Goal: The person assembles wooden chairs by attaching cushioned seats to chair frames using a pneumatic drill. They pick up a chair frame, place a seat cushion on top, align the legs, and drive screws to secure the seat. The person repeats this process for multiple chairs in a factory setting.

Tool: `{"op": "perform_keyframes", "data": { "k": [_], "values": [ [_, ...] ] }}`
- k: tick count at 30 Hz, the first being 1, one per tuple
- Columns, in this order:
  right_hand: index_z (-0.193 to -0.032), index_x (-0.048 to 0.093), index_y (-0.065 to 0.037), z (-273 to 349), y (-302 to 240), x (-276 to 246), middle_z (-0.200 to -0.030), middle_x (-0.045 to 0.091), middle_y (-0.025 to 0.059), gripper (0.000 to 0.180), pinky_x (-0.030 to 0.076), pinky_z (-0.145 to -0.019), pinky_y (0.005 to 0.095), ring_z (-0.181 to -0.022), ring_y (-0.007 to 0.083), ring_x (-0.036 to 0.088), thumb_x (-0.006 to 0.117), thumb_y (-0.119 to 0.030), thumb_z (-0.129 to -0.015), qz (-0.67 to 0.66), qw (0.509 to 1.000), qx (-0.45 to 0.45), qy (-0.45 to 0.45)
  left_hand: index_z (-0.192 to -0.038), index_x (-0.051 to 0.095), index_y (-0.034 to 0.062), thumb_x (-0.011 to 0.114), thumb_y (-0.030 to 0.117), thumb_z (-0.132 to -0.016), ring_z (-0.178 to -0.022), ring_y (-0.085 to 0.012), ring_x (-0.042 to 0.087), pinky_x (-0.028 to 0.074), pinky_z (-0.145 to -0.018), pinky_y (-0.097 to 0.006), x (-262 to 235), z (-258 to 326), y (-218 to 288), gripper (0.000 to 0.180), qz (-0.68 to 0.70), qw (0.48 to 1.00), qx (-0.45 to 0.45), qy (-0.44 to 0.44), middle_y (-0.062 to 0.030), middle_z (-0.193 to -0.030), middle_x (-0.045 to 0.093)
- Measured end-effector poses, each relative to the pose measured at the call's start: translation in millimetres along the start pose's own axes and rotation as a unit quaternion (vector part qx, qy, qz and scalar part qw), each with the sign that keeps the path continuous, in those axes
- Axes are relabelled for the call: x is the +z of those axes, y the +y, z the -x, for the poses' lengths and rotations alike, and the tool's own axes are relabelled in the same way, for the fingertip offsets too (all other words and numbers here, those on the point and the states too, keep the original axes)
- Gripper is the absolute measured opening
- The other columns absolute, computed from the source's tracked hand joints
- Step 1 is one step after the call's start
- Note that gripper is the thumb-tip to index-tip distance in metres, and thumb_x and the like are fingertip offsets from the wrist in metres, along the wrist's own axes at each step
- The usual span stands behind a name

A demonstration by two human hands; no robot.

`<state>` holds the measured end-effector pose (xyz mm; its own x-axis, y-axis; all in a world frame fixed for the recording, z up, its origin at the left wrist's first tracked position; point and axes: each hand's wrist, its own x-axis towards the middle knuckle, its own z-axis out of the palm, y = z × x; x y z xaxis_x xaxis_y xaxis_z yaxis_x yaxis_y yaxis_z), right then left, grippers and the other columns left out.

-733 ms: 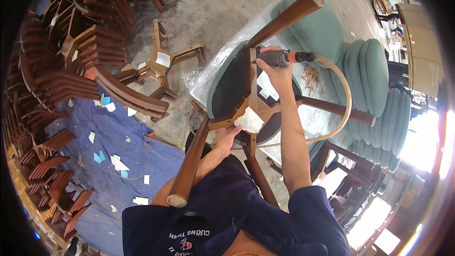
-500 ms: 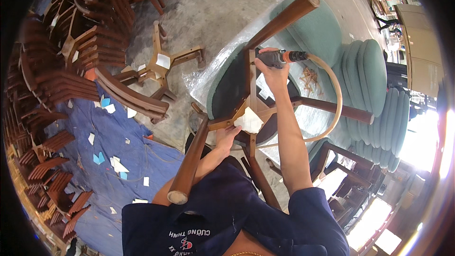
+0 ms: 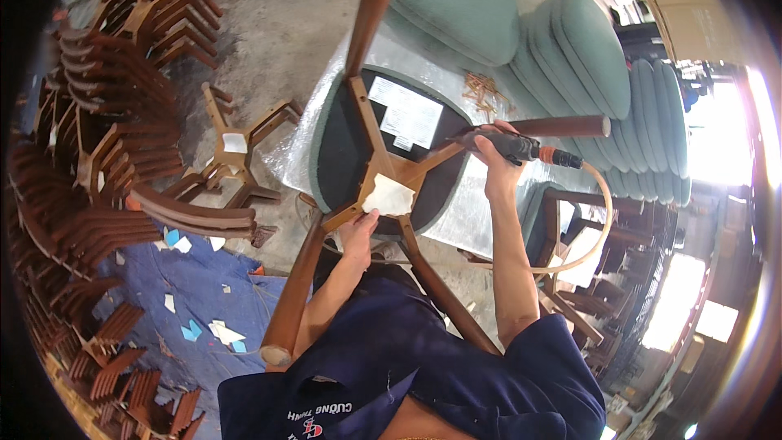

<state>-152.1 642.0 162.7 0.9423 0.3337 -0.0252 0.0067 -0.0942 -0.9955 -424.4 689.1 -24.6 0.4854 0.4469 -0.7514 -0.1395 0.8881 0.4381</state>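
An upside-down chair base of brown wood, with a cross brace and round legs, sits over a green padded seat with a dark underside. My right hand grips a dark air-powered driver, its nose against the right brace arm beside the leg. An orange fitting joins it to a tan hose. A torn white piece of paper or foam covers the middle of the cross. My left hand holds the brace at its near left, thumb by the white piece; some fingers are hidden underneath.
Green seat pads stand stacked at the right, near a pile of small wooden pegs or screws on plastic film. Stacked brown chair frames line the left. One loose frame stands nearby, beside a blue sheet with scraps.
My right hand has brought the driver from the far leg joint to the right one. The view has shifted, and my left hand stays at the brace.
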Motion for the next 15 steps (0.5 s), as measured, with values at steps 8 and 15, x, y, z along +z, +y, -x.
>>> {"op": "perform_keyframes", "data": {
  "k": [8,15],
  "values": [
    [-0.135,0.060,-0.006,-3,41,-54,-0.120,0.070,0.0161,0.056,0.066,-0.087,0.0473,-0.104,0.0292,0.073,0.080,-0.001,-0.083,-0.113,0.978,0.073,0.158,-0.128,0.064,0.0020,0.078,0.013,-0.098,-0.116,-0.0156,0.064,0.053,-0.103,-0.035,-6,-2,0,0.035,-0.023,1.000,0.001,-0.017,-0.0041,-0.125,0.067],
    [-0.134,0.060,-0.005,-7,49,-55,-0.118,0.071,0.0158,0.050,0.066,-0.087,0.0483,-0.105,0.0297,0.073,0.078,-0.001,-0.087,-0.103,0.978,0.073,0.164,-0.128,0.064,0.0005,0.079,0.014,-0.097,-0.116,-0.0173,0.064,0.053,-0.103,-0.035,-6,0,2,0.037,-0.041,0.999,0.001,-0.012,-0.0059,-0.123,0.067]
  ]
}}
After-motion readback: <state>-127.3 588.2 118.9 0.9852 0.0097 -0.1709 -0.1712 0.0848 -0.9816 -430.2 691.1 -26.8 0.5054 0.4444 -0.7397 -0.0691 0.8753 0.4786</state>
